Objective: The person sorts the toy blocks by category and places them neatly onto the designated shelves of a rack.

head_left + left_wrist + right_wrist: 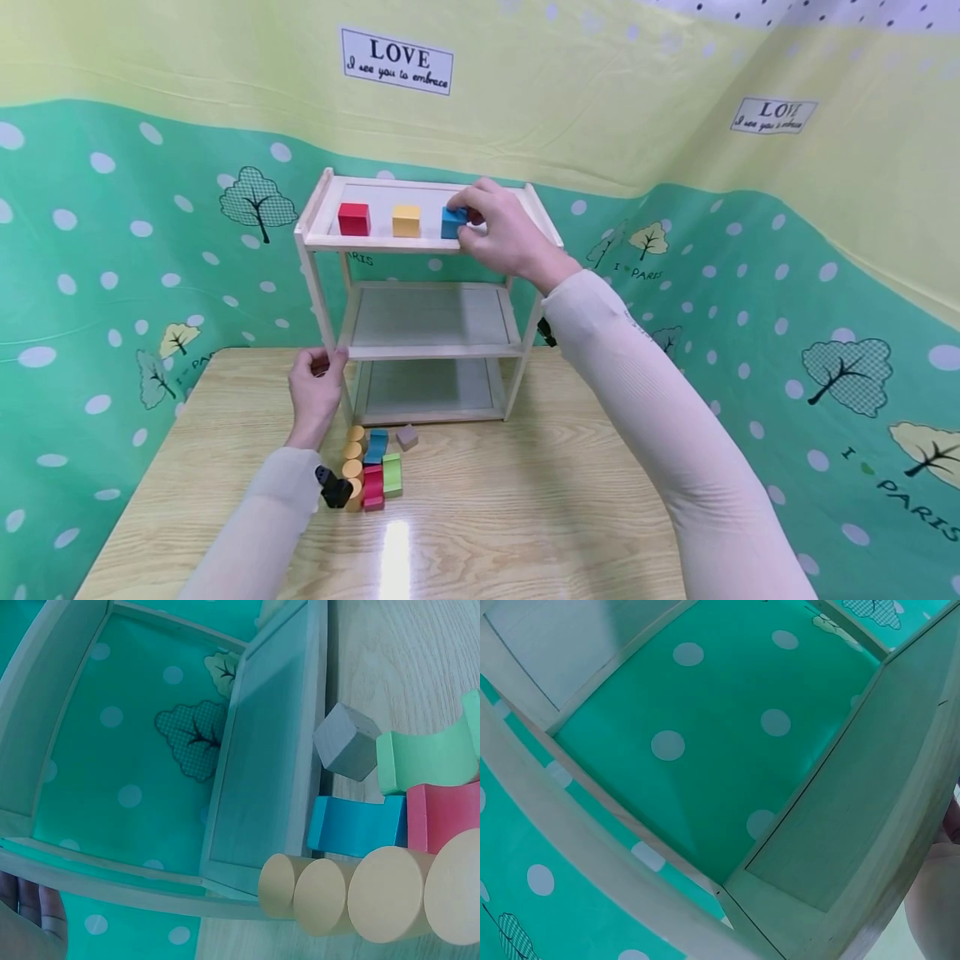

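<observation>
On the top shelf of a white wooden rack (420, 244), a red cube (354, 219), a yellow cube (407, 222) and a blue cube (453, 222) stand in a spaced row. The right hand (498, 229) pinches the blue cube between thumb and fingers at the row's right end. At the rack's front left post, level with the middle shelf, the left hand (315, 392) touches the post with curled fingers. In the left wrist view, part of the left hand (31, 919) shows beside the frame. The right wrist view catches a sliver of the right hand (937, 892).
On the table (247, 400), in front of the rack's left side, lie several orange cylinders (352, 451), a blue arch (377, 447), a red arch (373, 483), a green arch (392, 476) and a greyish cube (407, 437). A patterned green and yellow curtain hangs behind and at the sides.
</observation>
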`<state>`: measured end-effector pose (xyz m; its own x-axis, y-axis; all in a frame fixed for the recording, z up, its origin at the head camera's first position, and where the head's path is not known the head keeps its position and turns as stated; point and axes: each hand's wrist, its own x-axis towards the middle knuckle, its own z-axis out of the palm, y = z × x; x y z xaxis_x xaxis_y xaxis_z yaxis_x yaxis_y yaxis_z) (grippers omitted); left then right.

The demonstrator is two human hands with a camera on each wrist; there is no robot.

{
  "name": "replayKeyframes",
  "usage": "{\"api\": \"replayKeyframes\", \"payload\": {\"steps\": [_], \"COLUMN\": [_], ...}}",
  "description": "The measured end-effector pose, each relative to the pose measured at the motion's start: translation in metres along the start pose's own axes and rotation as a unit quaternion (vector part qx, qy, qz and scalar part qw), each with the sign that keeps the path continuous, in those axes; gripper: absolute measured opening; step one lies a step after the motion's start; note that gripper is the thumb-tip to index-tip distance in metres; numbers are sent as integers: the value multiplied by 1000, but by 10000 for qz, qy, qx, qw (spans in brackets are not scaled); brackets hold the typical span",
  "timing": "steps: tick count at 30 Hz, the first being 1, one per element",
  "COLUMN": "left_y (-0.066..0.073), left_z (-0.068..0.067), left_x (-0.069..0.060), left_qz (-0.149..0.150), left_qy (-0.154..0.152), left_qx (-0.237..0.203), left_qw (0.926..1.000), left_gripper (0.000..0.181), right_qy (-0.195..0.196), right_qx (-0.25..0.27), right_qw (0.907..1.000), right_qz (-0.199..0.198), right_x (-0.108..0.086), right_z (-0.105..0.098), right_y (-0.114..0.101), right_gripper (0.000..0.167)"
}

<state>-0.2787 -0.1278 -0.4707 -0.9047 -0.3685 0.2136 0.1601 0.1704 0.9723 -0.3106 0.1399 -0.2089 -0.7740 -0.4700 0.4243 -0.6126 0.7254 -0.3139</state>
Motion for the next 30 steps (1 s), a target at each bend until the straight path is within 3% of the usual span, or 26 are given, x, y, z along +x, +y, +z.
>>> {"api": "replayKeyframes", "payload": {"steps": [19, 30], "left_y": [1, 2], "left_z": [1, 0], "left_x": [-2, -2], "left_qz": [-85, -39], "left_qy": [-111, -79], "left_qx": [62, 93], "left_qw": [9999, 9999], "left_gripper": [44, 44], "right_qy": [-91, 70], "right_qx": [11, 68], "right_qw": [9998, 10000], "right_qz": [166, -11], "right_x": [-1, -4], "right_z": [-1, -2], "right_y": [0, 2], "right_gripper": [30, 30]}}
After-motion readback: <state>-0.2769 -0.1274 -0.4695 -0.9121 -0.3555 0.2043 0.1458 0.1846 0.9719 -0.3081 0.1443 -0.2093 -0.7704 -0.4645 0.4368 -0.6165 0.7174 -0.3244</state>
